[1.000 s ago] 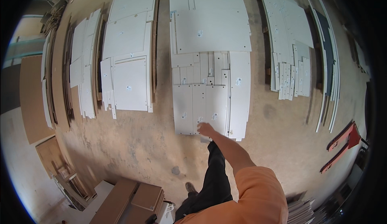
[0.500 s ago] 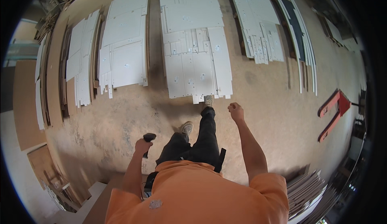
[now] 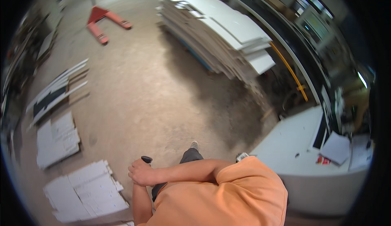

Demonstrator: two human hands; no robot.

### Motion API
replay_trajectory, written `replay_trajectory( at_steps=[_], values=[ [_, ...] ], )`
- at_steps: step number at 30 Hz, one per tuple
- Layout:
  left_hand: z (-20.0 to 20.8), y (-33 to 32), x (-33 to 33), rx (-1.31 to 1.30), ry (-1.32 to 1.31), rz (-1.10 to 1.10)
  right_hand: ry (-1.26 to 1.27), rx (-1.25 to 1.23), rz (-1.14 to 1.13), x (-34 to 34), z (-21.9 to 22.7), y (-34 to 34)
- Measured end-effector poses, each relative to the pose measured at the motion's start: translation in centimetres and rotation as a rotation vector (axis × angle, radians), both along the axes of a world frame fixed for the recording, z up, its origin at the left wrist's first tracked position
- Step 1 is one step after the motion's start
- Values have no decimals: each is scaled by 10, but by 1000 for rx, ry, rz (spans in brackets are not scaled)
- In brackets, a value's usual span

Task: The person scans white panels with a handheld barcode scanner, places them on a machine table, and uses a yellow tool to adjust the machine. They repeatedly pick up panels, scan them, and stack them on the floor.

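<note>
In front of my waist, on the left, my two hands meet. My right arm crosses my body, and my right hand [image 3: 146, 177] lies over my left hand [image 3: 136, 167], its fingers curled; whether it grips the left hand or something else is hidden. A black handheld tool [image 3: 146, 159] with a rounded end sticks out above the hands, held in my left hand. Its lower part is covered, and its exact kind does not show.
White panels [image 3: 83, 191] lie stacked low at left, with another stack [image 3: 59, 138] beyond. A red pallet truck [image 3: 97, 16] stands farther back. A tall board stack [image 3: 220, 22] is ahead, beside a machine with a yellow rail [image 3: 289, 69]. A pale worktable [image 3: 285, 144] stands close at right.
My view has turned right; the pallet truck and panel stacks now appear at left. My right hand has swung across to my left hand. The black tool stays with the left hand.
</note>
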State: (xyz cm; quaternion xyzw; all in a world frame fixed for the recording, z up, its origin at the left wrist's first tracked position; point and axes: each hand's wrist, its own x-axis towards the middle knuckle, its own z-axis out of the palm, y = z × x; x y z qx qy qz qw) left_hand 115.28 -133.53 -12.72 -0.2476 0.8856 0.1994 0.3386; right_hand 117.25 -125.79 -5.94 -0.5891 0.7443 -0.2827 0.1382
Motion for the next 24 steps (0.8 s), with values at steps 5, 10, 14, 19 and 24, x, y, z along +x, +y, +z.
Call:
replay_trajectory(
  at_steps=[5, 10, 14, 19, 24],
  values=[
    [2, 173, -177, -80, -31, -390, 62, 37, -278, -128, 21, 152],
    [8, 353, -305, -48, -96, -772, 94, 135, -887, -253, 43, 321],
    [18, 474, -360, -43, -99, -992, 216, 141, -1191, -297, 42, 422],
    [5, 595, -417, 19, -53, -1235, 136, 182, -1267, -349, 36, 504],
    [-8, 686, -511, 108, 106, -1326, 79, 183, -1362, -446, 43, 595]
  ],
)
